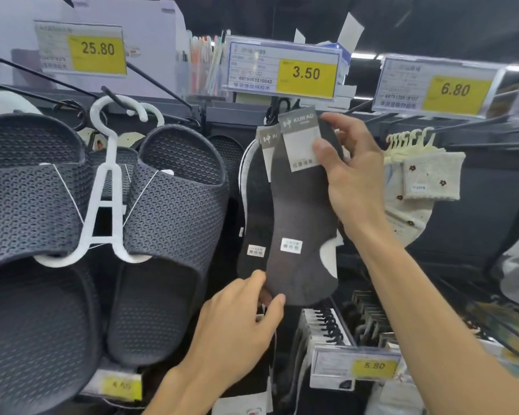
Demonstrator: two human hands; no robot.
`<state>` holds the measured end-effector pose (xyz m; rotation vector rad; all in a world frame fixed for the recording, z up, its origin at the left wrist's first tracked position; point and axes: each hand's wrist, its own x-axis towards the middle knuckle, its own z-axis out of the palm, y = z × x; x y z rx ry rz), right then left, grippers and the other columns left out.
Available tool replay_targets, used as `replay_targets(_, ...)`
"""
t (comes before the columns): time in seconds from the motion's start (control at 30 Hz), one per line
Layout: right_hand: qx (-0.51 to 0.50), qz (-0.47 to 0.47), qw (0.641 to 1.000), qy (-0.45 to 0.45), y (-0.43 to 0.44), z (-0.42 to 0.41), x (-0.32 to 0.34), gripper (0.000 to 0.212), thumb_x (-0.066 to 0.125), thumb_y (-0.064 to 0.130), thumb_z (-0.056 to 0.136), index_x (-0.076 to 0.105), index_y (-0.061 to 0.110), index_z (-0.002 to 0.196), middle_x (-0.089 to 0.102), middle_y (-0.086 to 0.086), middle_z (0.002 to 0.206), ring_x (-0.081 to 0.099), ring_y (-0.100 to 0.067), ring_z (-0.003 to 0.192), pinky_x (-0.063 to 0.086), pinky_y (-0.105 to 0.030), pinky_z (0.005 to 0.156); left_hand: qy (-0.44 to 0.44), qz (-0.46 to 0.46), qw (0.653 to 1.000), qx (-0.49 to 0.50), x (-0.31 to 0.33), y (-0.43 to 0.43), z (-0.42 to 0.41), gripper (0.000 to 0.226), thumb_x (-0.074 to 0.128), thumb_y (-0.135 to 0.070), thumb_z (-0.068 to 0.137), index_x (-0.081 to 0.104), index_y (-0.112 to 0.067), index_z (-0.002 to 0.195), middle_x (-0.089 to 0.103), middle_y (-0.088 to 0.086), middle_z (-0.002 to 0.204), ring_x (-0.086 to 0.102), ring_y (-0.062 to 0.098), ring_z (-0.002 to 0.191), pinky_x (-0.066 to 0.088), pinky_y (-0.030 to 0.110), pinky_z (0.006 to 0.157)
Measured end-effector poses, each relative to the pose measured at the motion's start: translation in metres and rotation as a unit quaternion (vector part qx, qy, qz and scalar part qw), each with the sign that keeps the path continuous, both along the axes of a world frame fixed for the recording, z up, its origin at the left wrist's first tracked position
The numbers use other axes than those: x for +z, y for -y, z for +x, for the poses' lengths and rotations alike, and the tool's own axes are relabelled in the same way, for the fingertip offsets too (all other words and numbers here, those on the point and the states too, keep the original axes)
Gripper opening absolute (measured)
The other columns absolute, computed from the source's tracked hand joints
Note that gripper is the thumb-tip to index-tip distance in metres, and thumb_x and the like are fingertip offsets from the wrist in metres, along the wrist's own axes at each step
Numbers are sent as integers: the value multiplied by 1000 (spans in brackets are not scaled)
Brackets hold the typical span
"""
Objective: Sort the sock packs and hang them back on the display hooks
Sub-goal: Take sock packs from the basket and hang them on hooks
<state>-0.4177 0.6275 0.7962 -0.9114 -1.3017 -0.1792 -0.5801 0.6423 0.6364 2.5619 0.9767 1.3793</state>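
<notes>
Shop display hooks (274, 112), right hand (354, 175) gripping dark sock pack (300, 220) top, left hand (237, 327) pinching toe.

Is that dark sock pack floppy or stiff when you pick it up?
Probably floppy: the dark sock pack is thin fabric, and the left hand holds its toe. The card label the right hand pinches is likely stiffer. It looks light.

Slippers (168, 187) crowd left; 3.50 price tag (285, 70) overhangs hook (274, 112); narrow dark gap between sock packs (300, 211) and floral socks (429, 175) right.
</notes>
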Motion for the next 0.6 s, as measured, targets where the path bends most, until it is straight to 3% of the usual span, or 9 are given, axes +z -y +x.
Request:
replay_targets(0.13,-16,21,1000,0,-9,-3,0,30,61,21,93,62,24,122,67,11,109,62,-7,106,54,-46,92,5,21,1000,15,-3,0,2,34,36,-56,90,31,-34,65,39,-17,59,46,2,62,27,12,50)
replay_targets(0.23,-11,25,999,23,-13,-5,-2,31,60,16,94,61,20,124,66,12,111,61,-5,108,53,-44,94,10,42,999,23,-5,2,5,43,38,-49,92,25,-31,55,34,-15,53,44,4,60,24,11,49)
replay_targets(0.3,-6,2,998,66,-13,-5,-9,35,60,13,94,60,18,129,65,6,120,58,-4,115,48,-42,102,14,47,998,27,-5,1,6,45,38,-46,93,31,-29,52,36,-14,52,44,5,58,29,15,48)
replay_targets(0.47,-15,-92,985,146,1,-2,-21,55,60,14,94,47,29,145,60,-2,130,53,-12,122,41,-37,108,20,52,997,57,-6,4,5,36,42,-44,92,43,-29,60,43,-15,57,45,3,54,25,10,53)
replay_targets(0.6,-43,-131,977,163,36,3,-36,61,62,11,91,44,27,147,54,1,133,54,-5,108,45,-19,96,53,66,987,133,-2,21,5,24,52,-40,91,57,-27,72,57,-14,76,43,3,69,34,25,69)
